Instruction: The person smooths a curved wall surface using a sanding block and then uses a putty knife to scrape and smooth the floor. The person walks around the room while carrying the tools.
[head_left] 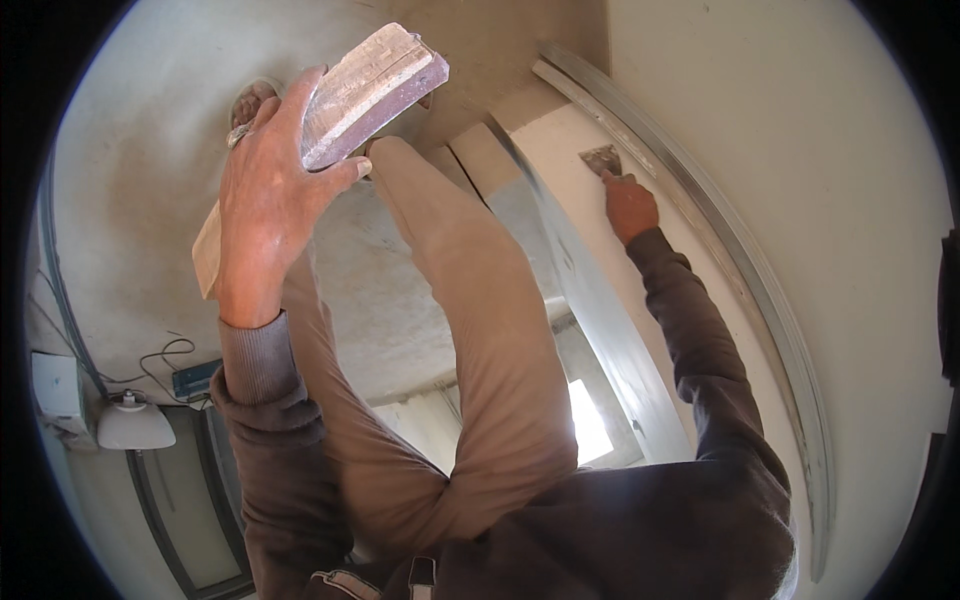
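My left hand (265, 205) is raised at the upper left, its fingers wrapped round a long wooden sanding block (365, 90). A dark, sandpaper-like layer runs along the block's lower side. The block seems to continue behind my hand, with pale wood showing beside the wrist. At the upper right, my right hand (632, 205) grips a small putty knife (602, 158). The knife's blade is smeared and lies against or close to a pale flat strip (570, 145); contact cannot be made out. My fingers hide its handle.
A long metal-edged rail (735, 235) curves down the right beside a pale wall (800, 150). My trousered legs (480, 270) stand apart in the middle. Lower left are a white lamp shade (136, 427), a teal case (195, 379), loose cables and a white box (60, 385).
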